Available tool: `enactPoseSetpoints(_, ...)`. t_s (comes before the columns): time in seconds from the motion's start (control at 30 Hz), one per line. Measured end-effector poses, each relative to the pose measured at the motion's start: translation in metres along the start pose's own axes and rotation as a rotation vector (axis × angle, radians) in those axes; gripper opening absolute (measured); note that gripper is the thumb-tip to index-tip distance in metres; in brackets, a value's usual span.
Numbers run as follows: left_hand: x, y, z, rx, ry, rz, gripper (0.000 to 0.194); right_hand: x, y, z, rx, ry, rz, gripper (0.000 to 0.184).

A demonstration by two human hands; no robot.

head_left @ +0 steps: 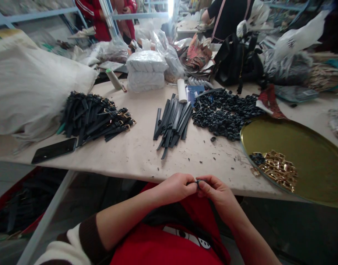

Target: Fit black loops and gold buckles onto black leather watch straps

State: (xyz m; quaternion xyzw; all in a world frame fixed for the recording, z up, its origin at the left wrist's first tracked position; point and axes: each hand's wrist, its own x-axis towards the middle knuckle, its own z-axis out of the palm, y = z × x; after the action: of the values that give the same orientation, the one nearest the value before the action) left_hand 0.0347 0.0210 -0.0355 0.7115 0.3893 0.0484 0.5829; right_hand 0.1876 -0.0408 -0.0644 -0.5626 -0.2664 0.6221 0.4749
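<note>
Close to the table's front edge, my left hand [181,188] and my right hand [217,194] meet fingertip to fingertip. Both are closed in a pinch on a small dark strap piece [198,181], mostly covered by the fingers. Beyond them lies a bundle of flat dark strips [173,119]. To its right is a heap of small dark strap loops [224,114]. A round golden tray [304,151] on the right holds a pile of gold-coloured buckles [279,169] with a few dark loops among them. Finished-looking dark straps with gold buckles [88,116] are stacked at the left.
A phone [54,151] lies near the left front edge, beside a large white sack [33,88]. Behind stand a white roll [182,91], a green-topped spool [113,79], plastic-wrapped packs [146,70] and a black bag [235,62]. People [229,16] are in the background.
</note>
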Motion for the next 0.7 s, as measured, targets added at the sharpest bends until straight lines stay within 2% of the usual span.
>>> enactPoseSetpoints(0.13, -0.006, 0.001, -0.007, -0.321, -0.279, -0.099, 0.019, 0.002, -0.004, -0.003, 0.196, 0.014, 0.07, 0.024)
enactPoseSetpoints(0.2, -0.009, -0.001, -0.009, -0.508, -0.353, -0.181, 0.016, 0.004, -0.005, -0.006, 0.267, 0.038, 0.093, 0.024)
enactPoseSetpoints(0.3, -0.01, -0.003, -0.009, -0.694, -0.335, -0.262, 0.016, 0.008, -0.004, -0.009, 0.282, 0.024, 0.124, 0.025)
enactPoseSetpoints(0.43, -0.007, -0.005, -0.007, -0.8, -0.328, -0.282, 0.017, 0.01, -0.003, -0.009, 0.249, 0.003, 0.126, 0.027)
enactPoseSetpoints(0.6, -0.001, -0.008, -0.005, -0.799, -0.321, -0.3, 0.018, 0.014, -0.001, -0.008, 0.222, 0.009, 0.122, 0.028)
enactPoseSetpoints(0.7, 0.004, -0.008, -0.002, -0.729, -0.256, -0.29, 0.024, 0.015, -0.001, 0.0, 0.139, 0.032, 0.074, 0.027)
